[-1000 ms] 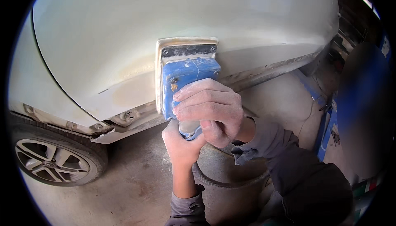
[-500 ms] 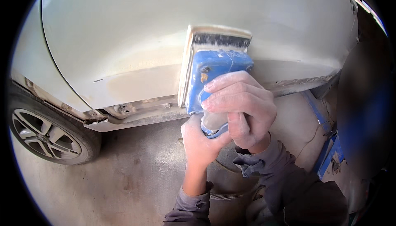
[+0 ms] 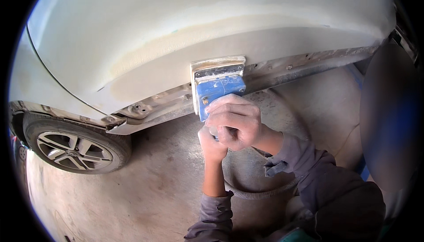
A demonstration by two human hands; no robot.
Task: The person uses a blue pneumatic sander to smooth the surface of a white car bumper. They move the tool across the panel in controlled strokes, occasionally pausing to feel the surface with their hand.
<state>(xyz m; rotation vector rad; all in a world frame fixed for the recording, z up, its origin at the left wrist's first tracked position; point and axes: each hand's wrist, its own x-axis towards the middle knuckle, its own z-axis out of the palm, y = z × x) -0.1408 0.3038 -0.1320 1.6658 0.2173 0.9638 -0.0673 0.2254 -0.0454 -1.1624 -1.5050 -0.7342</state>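
A blue power sander (image 3: 219, 87) with a flat rectangular pad rests against the lower edge of a pale car door (image 3: 150, 74). My right hand (image 3: 236, 120), dusty with white powder, wraps over the top of the sander's body. Below it, my left hand (image 3: 212, 144) is closed round the rear grip, which my fingers mostly hide. Beige filler patches and dull, sanded areas show on the door above and left of the sander's pad.
Under the door runs a bare, holed sill (image 3: 176, 103). A wheel (image 3: 75, 150) with a spoked rim stands at the left. A grey ribbed hose (image 3: 260, 194) curves over the concrete floor (image 3: 145, 189) beside my forearms. A dark and blue blurred shape fills the right side.
Both my hands have moved the sander down the door, from the panel's lower part to its bottom edge by the sill. The view has shifted, and more of the hose shows.
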